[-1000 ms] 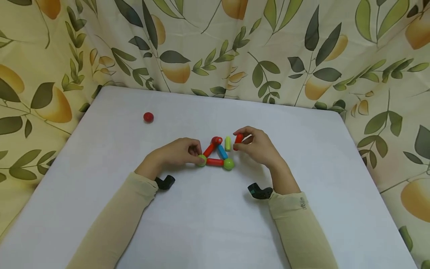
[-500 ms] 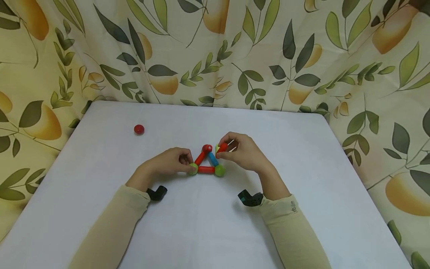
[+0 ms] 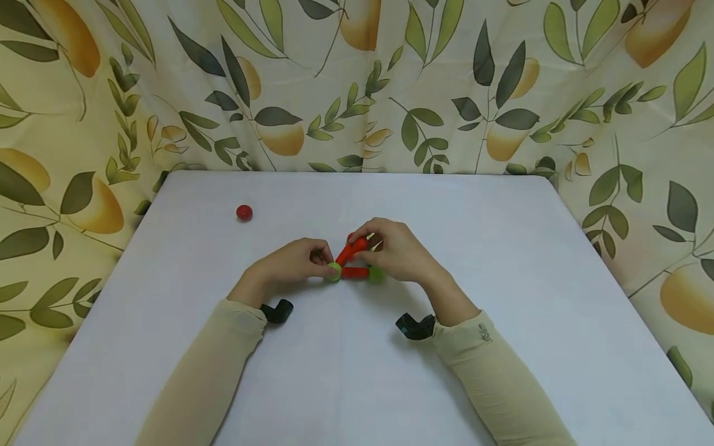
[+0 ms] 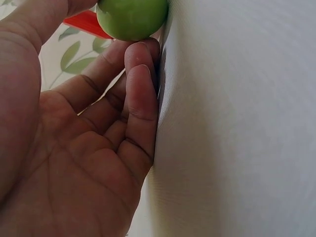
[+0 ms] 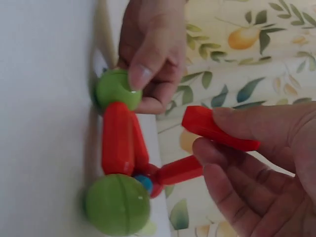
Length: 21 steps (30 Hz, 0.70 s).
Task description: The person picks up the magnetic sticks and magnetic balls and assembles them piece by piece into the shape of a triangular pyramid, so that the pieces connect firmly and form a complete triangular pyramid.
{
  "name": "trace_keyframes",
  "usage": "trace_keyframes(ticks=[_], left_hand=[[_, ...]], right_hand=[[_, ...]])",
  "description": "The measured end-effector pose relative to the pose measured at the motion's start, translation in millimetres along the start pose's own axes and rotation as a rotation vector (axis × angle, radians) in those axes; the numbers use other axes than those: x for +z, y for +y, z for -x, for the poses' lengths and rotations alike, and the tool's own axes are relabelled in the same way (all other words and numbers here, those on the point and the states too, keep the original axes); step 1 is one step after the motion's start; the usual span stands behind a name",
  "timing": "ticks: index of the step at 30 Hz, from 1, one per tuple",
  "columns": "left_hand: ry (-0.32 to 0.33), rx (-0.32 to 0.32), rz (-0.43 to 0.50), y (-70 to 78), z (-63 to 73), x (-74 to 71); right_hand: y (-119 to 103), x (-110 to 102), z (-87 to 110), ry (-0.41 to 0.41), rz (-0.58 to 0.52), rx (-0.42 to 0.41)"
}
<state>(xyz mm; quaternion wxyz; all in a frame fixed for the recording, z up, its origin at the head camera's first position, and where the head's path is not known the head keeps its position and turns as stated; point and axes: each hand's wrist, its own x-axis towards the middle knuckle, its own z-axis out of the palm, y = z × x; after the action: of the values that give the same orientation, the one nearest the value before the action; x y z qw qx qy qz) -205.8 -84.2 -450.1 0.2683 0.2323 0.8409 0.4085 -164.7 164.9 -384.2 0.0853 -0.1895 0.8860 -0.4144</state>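
A triangle of toy sticks and balls lies on the white table. My left hand (image 3: 298, 260) pinches its left green ball (image 3: 334, 271); the left wrist view shows the same green ball (image 4: 132, 17) at the fingertips. A red stick (image 3: 355, 272) runs to the right green ball (image 5: 118, 205). At the far corner is a red ball (image 5: 157, 181), with a blue stick (image 5: 144, 182) and a red stick standing up (image 5: 181, 170). My right hand (image 3: 398, 251) pinches a loose red stick (image 5: 217, 131) above the triangle, partly hiding its far and right sides.
A single red ball (image 3: 244, 213) lies at the back left of the white table (image 3: 334, 371). A yellow-green stick (image 5: 148, 228) is partly hidden near the right green ball. A patterned curtain (image 3: 346, 93) hangs behind the table's far edge.
My right hand has moved left with the red stick, from beside the yellow-green stick to over the triangle. My left hand keeps hold of the green ball. The head view has shifted slightly.
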Motion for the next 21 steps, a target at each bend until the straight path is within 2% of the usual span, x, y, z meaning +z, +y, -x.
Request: trace_keyframes(ticks=[9,15,21], left_hand=[[-0.022,-0.005,-0.005,0.2,-6.6,-2.0],[-0.035,0.021,-0.015,0.4,-8.3,-3.9],[-0.029,0.027,-0.021,-5.2,-5.3,-6.2]], right_hand=[[0.0,9.3,-3.6,0.074,0.042,-0.024],[0.0,13.9,-4.8,0.041,0.051,-0.010],[0.3,26.2,-9.9,0.014,0.080,-0.056]])
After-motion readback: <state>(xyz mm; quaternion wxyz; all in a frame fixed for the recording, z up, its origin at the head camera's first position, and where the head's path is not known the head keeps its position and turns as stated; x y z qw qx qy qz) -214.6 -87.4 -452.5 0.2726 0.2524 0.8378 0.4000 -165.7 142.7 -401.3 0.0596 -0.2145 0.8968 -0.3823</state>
